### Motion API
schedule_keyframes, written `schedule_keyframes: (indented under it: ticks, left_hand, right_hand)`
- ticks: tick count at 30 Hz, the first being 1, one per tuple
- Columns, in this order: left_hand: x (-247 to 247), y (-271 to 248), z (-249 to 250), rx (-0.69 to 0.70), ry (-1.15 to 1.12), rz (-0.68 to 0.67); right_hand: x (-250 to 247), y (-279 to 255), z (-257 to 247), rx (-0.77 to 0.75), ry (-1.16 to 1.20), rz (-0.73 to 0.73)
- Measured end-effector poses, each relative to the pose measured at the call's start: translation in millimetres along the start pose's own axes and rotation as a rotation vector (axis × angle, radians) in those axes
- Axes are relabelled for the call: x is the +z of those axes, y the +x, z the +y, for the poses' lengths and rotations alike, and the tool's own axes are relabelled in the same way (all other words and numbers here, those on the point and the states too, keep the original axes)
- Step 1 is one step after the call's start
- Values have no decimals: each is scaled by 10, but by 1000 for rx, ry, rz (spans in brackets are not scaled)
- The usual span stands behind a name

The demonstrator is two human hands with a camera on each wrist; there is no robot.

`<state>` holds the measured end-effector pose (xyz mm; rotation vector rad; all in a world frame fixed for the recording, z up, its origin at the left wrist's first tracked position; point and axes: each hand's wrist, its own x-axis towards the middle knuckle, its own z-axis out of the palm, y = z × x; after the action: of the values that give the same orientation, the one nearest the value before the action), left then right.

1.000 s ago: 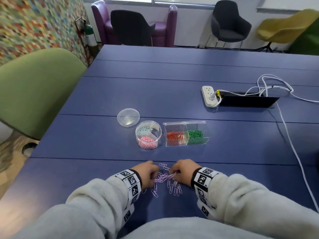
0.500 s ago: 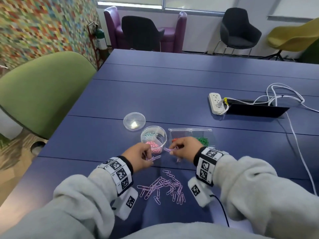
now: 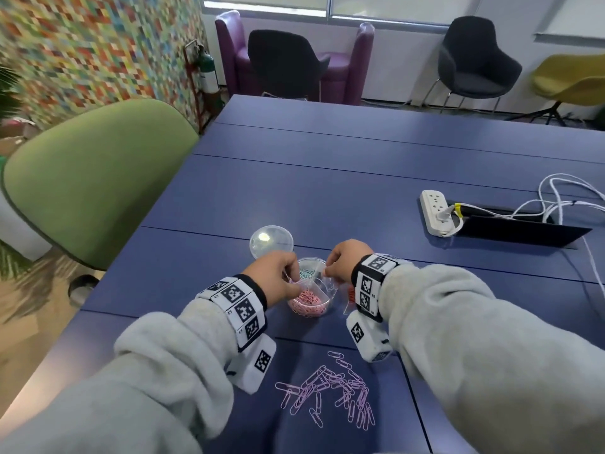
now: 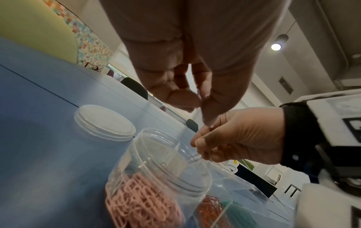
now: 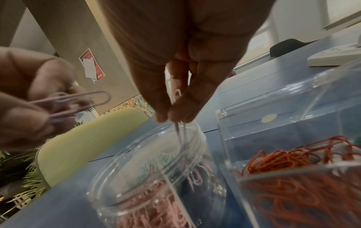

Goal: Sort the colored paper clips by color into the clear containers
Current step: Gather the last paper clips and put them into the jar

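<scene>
A round clear divided jar (image 3: 322, 301) holds pink clips (image 3: 306, 299) in its near section and pale green ones (image 3: 306, 273) at the back. Both hands hover over its mouth. My left hand (image 3: 289, 273) pinches a few lilac paper clips (image 5: 78, 100) above the left rim. My right hand (image 5: 171, 118) pinches lilac clips (image 5: 180, 132) that hang down into the jar's right section. A loose pile of lilac clips (image 3: 327, 391) lies on the table near me. The rectangular clear box (image 5: 293, 108) with orange clips (image 5: 289, 185) stands right of the jar, mostly hidden behind my right wrist in the head view.
The jar's clear lid (image 3: 271, 241) lies just behind the jar. A white power strip (image 3: 435, 211) with cables (image 3: 556, 198) and a black panel sit at the far right. A green chair (image 3: 85, 178) stands at the table's left edge.
Both hands rose from the lilac pile and moved forward to the round jar, each carrying lilac clips. The right hand now holds its clips down inside the jar mouth.
</scene>
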<state>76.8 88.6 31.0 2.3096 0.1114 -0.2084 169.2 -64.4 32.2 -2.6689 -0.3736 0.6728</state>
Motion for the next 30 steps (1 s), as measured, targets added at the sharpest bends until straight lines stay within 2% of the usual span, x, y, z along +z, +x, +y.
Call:
schedule_keyframes:
  ticks: [5,12,16,20,25,30]
  left_hand:
    - [91,281,130,-4,28,-28]
    - [264,562,256,-4,185,-47]
    - [322,629,261,-11,255,-79]
    - [325,565,264,20,209,-60]
    - [259,290,227,123,139,-70]
    - [286,-127,84,128,317,-261]
  right_hand:
    - [-29,2,64,4,49,48]
    - [5,-256,471,11,244,144]
    - [41,-512,728,-6,275,124]
    - [98,-701,921,-17,255,117]
    - [243,-908,1032,-71,136,-24]
    - [442,-1064,1068,-183,-276,-241]
